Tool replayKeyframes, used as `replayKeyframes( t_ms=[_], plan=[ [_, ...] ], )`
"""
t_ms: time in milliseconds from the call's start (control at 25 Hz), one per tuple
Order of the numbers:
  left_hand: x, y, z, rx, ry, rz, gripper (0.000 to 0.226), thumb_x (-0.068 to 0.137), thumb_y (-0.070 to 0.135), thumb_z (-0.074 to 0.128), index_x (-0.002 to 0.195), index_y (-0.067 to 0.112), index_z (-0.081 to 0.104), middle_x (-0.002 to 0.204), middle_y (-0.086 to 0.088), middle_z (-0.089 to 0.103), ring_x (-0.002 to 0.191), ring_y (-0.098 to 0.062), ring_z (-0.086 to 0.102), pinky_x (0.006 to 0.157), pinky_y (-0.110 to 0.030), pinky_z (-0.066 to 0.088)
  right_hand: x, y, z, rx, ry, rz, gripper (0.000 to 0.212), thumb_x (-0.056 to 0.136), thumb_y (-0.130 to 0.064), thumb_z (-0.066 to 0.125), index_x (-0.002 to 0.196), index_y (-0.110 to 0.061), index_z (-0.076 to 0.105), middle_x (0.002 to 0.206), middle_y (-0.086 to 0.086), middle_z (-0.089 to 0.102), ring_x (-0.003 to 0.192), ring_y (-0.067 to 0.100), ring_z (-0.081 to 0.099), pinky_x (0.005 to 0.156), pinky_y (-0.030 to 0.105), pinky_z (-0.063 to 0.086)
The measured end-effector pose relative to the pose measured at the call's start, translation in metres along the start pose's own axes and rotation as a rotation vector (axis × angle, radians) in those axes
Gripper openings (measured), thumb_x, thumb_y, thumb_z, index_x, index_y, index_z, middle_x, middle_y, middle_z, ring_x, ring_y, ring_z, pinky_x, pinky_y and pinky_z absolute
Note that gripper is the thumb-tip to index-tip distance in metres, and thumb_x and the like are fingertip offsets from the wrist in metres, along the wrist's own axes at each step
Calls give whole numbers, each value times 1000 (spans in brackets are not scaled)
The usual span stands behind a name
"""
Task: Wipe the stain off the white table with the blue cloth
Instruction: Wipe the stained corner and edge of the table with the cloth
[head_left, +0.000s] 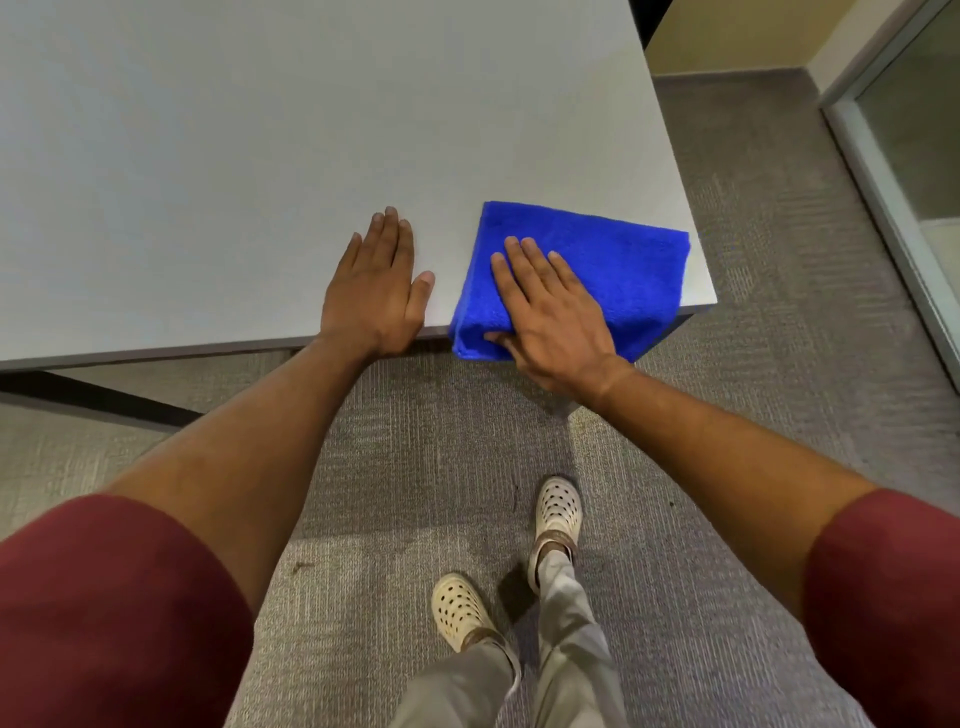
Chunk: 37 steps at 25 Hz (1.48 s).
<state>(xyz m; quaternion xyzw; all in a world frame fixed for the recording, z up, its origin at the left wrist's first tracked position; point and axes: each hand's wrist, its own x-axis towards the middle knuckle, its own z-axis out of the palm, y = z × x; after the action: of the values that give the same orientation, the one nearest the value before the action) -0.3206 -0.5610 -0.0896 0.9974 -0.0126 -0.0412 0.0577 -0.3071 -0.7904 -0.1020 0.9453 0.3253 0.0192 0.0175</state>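
The folded blue cloth (613, 260) lies at the near right corner of the white table (260, 156), its near edge hanging a little over the table's front edge. My right hand (550, 312) presses flat on the cloth's left half, thumb hooked under the overhanging edge. Just left of the cloth, my left hand (379, 291) rests palm down on the bare tabletop, fingers together and holding nothing. No stain shows on the visible surface.
The table's front edge runs across the view and its right edge slants away. Grey carpet (779, 364) covers the floor. My feet in cream clogs (558, 509) stand below the table. A glass partition with a metal frame (883, 182) stands at the right.
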Motion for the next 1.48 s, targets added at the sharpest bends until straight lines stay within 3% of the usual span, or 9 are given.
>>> replayKeyframes(
  t_ms=[160,280,520,640,880,1040,1160,1320,1480],
  plan=[
    [2,-1,1,5,2,0,67,101,40,23,154,2,9,163,-19,6,152,-29,4,123,-42,6,7,-10,0,36,29,-74,75,99,-53,32,154,-5,22,162,19,21,151,31,18,123,45,17],
    [-1,-1,0,5,-21,-9,68,101,43,19,155,4,6,164,-17,2,152,-28,1,123,-42,5,-8,19,1,34,35,-102,66,101,-39,39,155,-5,22,162,18,20,151,31,18,124,44,17],
    [-3,-1,0,35,-30,-17,68,101,46,14,155,6,2,164,-14,-3,152,-26,-3,122,-41,2,-57,115,0,-15,-19,31,67,93,-29,28,156,-10,16,164,16,16,151,31,16,123,47,15],
    [-3,1,-1,29,-31,-18,68,101,45,14,155,6,2,164,-15,-2,152,-26,-3,123,-41,3,-68,135,-1,-9,-59,80,71,88,-15,35,156,-9,15,164,16,14,151,33,14,123,49,13],
    [-2,3,0,27,-20,-25,67,101,43,16,155,5,4,164,-16,-1,152,-27,-2,123,-42,4,-47,106,-2,-32,-66,11,69,100,-44,36,154,-4,21,161,22,19,150,38,18,122,49,14],
    [-3,4,0,28,-22,-29,67,101,42,17,155,4,4,164,-16,-1,152,-26,-1,123,-42,4,-19,49,-3,-1,-20,-99,72,98,-48,18,154,-4,20,162,20,18,151,34,16,124,45,12],
    [-3,4,0,18,-13,-35,66,102,41,19,155,4,6,164,-17,1,152,-26,0,123,-42,5,0,14,1,3,11,-144,65,103,-43,28,155,-4,19,163,19,17,152,32,14,124,42,9],
    [-4,2,-1,10,-31,-22,66,102,43,16,155,6,3,164,-15,-1,152,-25,-2,123,-41,3,-18,53,-1,-36,21,-180,63,93,-17,34,155,-10,21,162,16,21,150,31,21,123,45,15],
    [-4,2,0,11,-31,-28,67,101,44,15,155,6,3,164,-15,-2,152,-25,-2,123,-41,3,-42,102,-3,-52,-21,-93,65,94,-31,29,155,-12,21,162,17,21,150,32,22,122,47,17]
  ],
)
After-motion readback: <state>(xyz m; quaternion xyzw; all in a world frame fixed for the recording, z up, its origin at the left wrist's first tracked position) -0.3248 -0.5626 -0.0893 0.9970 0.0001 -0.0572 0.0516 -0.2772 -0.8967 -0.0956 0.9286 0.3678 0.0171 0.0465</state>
